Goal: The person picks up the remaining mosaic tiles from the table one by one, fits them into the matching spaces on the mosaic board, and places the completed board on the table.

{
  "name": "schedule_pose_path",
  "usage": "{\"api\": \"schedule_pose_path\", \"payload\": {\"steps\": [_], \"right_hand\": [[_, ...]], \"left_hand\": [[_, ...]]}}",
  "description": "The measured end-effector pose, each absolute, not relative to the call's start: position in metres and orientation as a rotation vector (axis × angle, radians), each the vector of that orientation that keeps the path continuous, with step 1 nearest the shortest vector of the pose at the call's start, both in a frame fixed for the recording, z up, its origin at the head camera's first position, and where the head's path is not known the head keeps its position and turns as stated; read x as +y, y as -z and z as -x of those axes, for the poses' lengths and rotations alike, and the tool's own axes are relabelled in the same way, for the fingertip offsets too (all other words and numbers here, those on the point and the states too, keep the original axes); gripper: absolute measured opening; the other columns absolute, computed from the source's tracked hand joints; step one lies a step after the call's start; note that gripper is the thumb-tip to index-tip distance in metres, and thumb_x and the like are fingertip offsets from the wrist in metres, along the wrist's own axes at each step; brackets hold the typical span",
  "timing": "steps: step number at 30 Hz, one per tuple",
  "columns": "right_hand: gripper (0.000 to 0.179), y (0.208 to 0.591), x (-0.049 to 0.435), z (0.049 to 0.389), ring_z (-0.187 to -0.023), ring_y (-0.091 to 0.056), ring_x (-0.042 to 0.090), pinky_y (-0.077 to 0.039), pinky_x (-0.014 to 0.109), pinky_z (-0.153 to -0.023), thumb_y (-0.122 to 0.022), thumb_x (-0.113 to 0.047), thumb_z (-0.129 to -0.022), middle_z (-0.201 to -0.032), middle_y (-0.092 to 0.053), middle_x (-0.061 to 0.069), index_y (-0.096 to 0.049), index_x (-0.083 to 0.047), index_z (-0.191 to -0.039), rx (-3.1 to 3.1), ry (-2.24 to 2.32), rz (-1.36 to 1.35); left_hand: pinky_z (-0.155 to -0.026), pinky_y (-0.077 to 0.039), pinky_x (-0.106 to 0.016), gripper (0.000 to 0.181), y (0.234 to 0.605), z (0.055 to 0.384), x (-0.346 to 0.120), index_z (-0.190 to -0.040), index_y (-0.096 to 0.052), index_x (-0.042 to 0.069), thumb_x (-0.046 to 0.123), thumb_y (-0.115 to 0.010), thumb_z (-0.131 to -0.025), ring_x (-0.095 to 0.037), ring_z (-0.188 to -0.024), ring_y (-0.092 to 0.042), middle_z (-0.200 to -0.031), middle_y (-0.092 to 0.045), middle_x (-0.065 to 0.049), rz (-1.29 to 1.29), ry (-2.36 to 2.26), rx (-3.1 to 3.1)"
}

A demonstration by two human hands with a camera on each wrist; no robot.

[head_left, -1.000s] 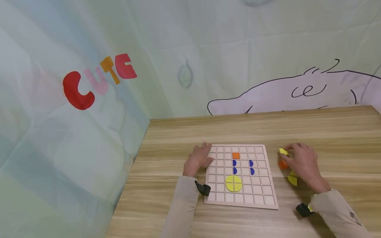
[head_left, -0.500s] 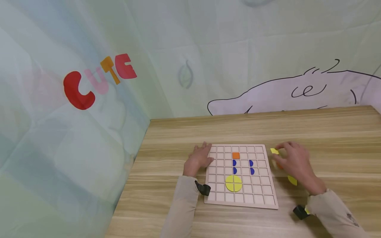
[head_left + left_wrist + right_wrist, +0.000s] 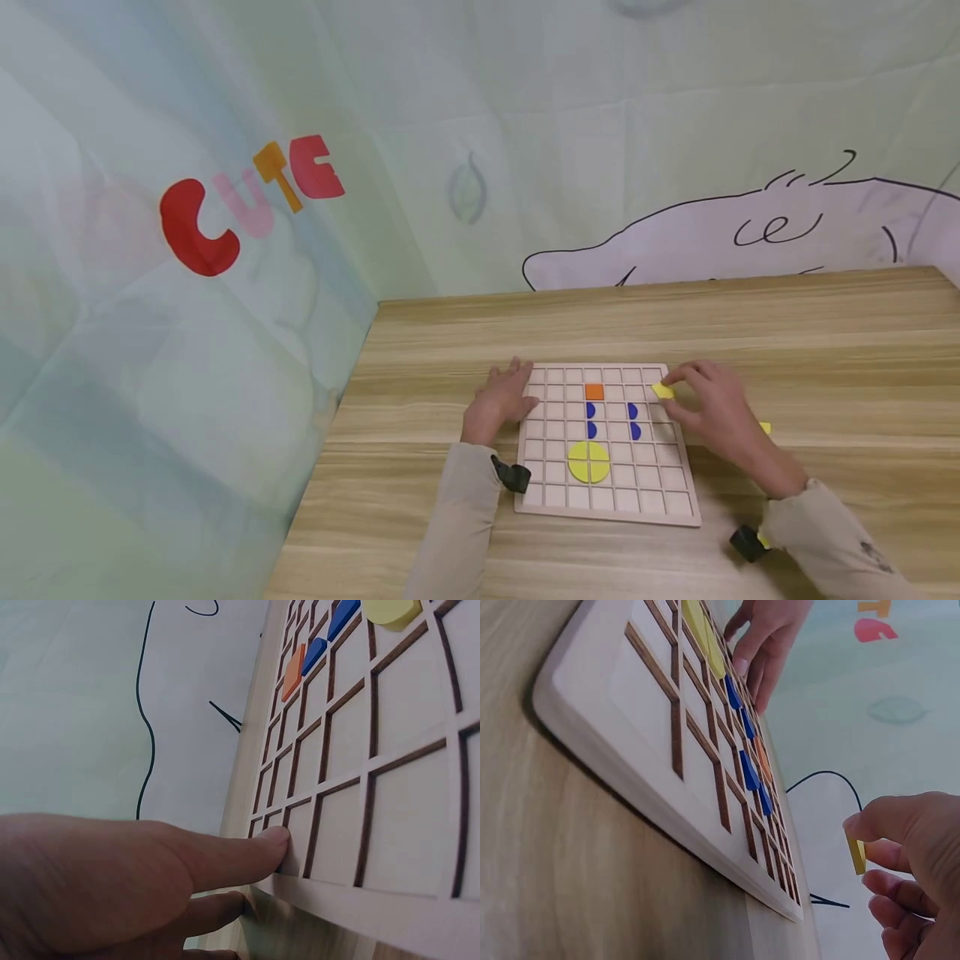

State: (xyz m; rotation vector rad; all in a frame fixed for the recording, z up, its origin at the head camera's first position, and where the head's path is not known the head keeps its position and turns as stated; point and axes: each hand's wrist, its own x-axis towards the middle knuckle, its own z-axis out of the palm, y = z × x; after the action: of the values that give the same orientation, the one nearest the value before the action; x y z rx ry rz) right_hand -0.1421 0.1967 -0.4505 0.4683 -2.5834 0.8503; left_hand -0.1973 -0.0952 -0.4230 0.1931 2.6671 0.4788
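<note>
A pale wooden grid board [image 3: 536, 500] lies on the table. It holds an orange square [image 3: 595, 392], several blue half-discs [image 3: 633, 412] and a yellow circle [image 3: 579, 472] made of quarter pieces. My left hand [image 3: 495, 406] rests at the board's left edge. Its straight thumb [image 3: 259, 851] presses on the corner cells, while the other fingers lie beside the board. Between right thumb and forefinger, my right hand [image 3: 712, 412] pinches a small yellow piece [image 3: 856, 851]. In the head view that piece appears over the board's upper right edge; its full outline is partly covered.
Another yellow piece [image 3: 765, 427] peeks out beyond the right hand on the wooden table [image 3: 450, 329]; the hand and forearm block the tabletop around it. A printed cloth backdrop [image 3: 465, 125] stands behind and to the left.
My right hand has moved left from the loose pieces to the board's edge, carrying the yellow piece. The orange loose piece there is now out of sight. My left hand stays put.
</note>
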Motion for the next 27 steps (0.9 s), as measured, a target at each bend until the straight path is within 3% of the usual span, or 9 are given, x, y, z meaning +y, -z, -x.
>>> {"api": "schedule_pose_path", "payload": {"steps": [10,27], "right_hand": [[0.021,0.453,0.185,0.138,-0.104,-0.050,0.036,-0.036,0.055,-0.090,-0.079,-0.009,-0.075,-0.105,-0.062,0.015,-0.067,-0.007,-0.093,-2.617,-0.862,-0.550],[0.023,0.458,0.167,0.128,-0.099,-0.053,0.026,-0.044,0.047,-0.086,-0.082,-0.012,-0.072,-0.104,-0.061,0.006,-0.067,-0.012,-0.090,-2.661,-0.801,-0.718]], "left_hand": [[-0.112,-0.016,-0.067,0.061,0.422,0.197,-0.095,-0.153,-0.025,0.016,0.025,-0.051,-0.099,-0.041,-0.147,-0.007,-0.161,-0.013,-0.007,-0.190,-0.482,2.669],[-0.113,-0.015,-0.066,0.061,0.422,0.196,-0.095,-0.153,-0.026,0.017,0.025,-0.052,-0.098,-0.040,-0.147,-0.007,-0.161,-0.013,-0.006,-0.189,-0.490,2.667]]}}
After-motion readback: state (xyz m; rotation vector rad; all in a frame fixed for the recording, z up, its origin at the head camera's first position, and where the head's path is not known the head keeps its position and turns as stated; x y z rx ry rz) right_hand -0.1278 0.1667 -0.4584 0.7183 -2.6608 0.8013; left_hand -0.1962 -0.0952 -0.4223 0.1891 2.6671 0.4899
